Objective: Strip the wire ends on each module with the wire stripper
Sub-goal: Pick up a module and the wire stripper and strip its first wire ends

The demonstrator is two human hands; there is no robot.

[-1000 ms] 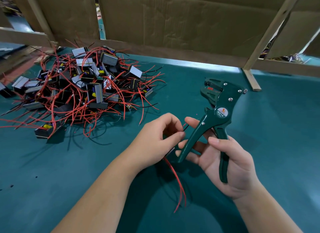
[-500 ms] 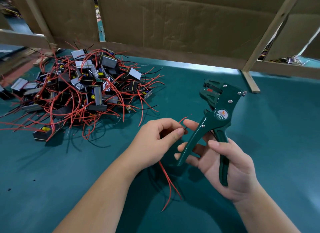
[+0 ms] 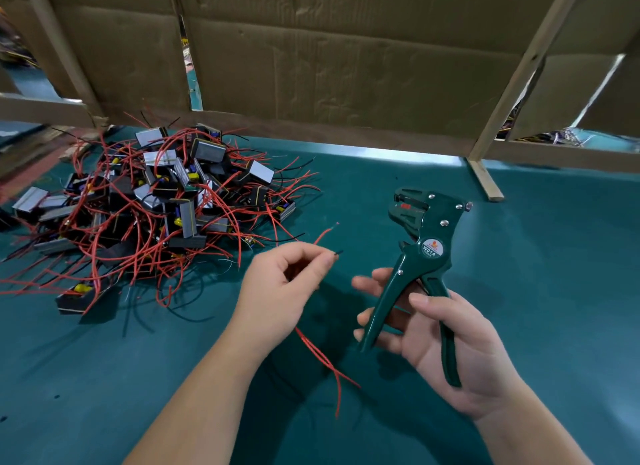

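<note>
While the right hand [image 3: 450, 347] curls loosely around the handles of the green wire stripper [image 3: 426, 253], head raised and handles spread so its jaws seem ready to take a wire, the left hand [image 3: 287, 291] hovers just beside it. Its thumb and forefinger pinch a short black wire end [image 3: 337, 252] that points toward the tool. Red wires [image 3: 320, 355] trail below that hand onto the teal counter [image 3: 554, 274]; their module is hidden. Well apart to the left lies the pile of modules [image 3: 156, 205], tangled in red leads, probably awaiting stripping. A cardboard wall [image 3: 346, 66] stands behind.
</note>
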